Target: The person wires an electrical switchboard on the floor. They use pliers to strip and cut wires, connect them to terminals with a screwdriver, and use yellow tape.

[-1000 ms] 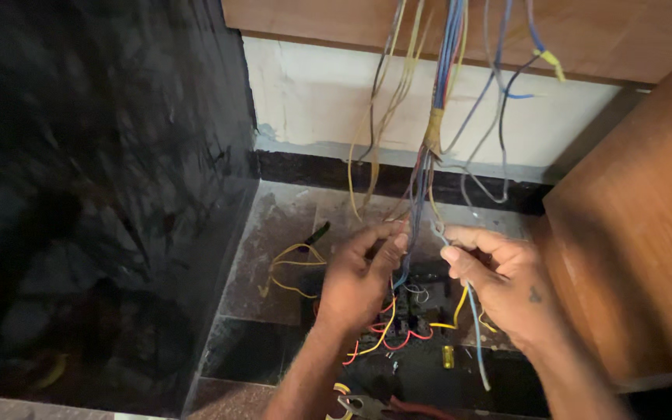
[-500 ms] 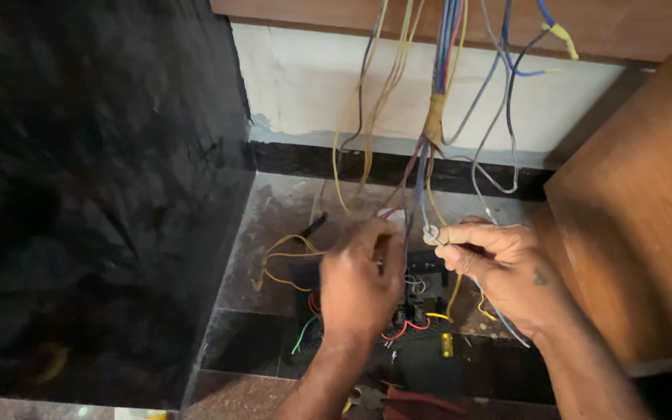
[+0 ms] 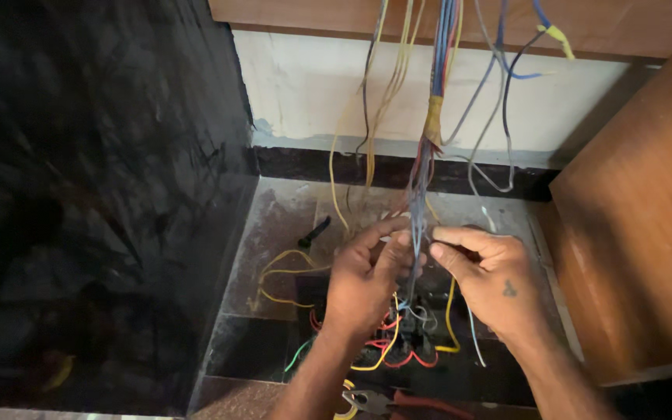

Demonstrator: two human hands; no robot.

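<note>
Pliers (image 3: 383, 402) lay on the floor nearest the camera, just below the wire bundle (image 3: 423, 187). Both hands pinched its thin strands: left hand (image 3: 363, 280) left of it, right hand (image 3: 484, 276) right. Probably best to separate one strand at a time; it was dim.

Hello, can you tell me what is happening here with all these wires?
A person works with both bare hands on a bundle of wires that hangs down from above. The left hand and the right hand pinch thin wires between their fingertips, close together, just below the yellow tape wrap. Under the hands lies a tangle of red, yellow and green wires on the dark floor. Pliers with red handles lie near the bottom edge, untouched.
</note>
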